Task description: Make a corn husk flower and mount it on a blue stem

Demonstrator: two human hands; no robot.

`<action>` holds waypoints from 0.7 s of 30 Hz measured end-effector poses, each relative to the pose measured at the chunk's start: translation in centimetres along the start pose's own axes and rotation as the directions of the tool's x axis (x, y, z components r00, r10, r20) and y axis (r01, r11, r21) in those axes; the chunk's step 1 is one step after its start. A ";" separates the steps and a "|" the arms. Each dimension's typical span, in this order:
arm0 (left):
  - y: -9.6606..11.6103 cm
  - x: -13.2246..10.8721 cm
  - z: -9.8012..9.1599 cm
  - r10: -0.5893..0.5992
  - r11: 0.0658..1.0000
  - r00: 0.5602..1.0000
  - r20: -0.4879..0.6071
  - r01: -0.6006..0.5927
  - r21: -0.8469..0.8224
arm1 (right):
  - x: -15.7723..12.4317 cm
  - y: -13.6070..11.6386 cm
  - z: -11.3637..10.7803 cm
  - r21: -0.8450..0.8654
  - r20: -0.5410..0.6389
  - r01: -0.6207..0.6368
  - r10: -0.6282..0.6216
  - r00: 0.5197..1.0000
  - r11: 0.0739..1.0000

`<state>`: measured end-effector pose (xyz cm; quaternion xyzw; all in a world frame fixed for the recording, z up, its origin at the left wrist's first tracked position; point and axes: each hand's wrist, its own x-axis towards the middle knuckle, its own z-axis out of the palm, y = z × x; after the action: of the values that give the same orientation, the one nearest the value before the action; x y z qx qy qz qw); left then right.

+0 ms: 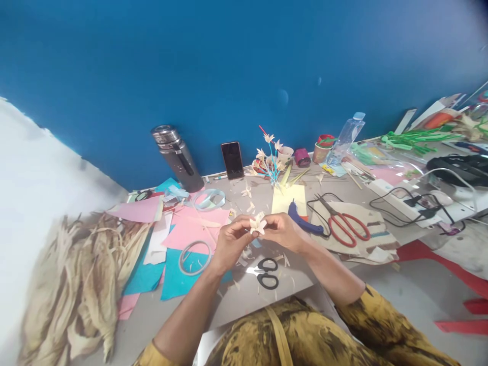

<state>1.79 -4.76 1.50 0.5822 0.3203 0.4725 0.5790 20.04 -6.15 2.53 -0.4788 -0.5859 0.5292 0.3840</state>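
Between my two hands, above the middle of the table, is a small cream-coloured husk flower (258, 225) with pointed petals. My left hand (235, 235) pinches it from the left. From the right, the fingertips of my right hand (284, 230) close on its edge. Black-handled scissors (267, 273) lie below my hands among pale scraps. A blue glue gun (304, 218) rests just beyond my right hand. Behind, similar husk flowers on blue stems (273, 157) stand upright, and a loose husk flower (247, 190) lies on the table.
Dried husks (76, 290) hang over the left edge beside pink paper (198, 226), blue paper (179, 287) and a tape ring (183, 262). A flask (179, 160) and phone (232, 160) stand by the wall. Red-handled scissors (348, 229), a bottle (346, 140) and a power strip (417, 203) are right.
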 end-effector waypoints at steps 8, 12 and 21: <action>-0.1 0.2 0.0 -0.008 1.000 0.995 -0.098 0.009 0.005 | 0.3 0.1 0.2 -0.055 -0.062 0.010 -0.013 0.998 0.998; -0.2 0.3 -0.1 0.039 0.998 0.990 -0.137 -0.032 0.055 | -0.6 0.9 -0.4 -0.123 -0.080 0.004 -0.014 0.997 0.992; -1.0 0.7 -0.7 0.033 0.999 0.979 -0.201 -0.025 0.038 | -6.4 2.2 0.1 -0.313 -0.055 0.000 -0.018 0.998 0.950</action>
<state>1.60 -3.77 0.56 0.5460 0.3770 0.5318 0.5263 21.89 -12.41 0.74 -0.5458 -0.6535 0.4140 0.3220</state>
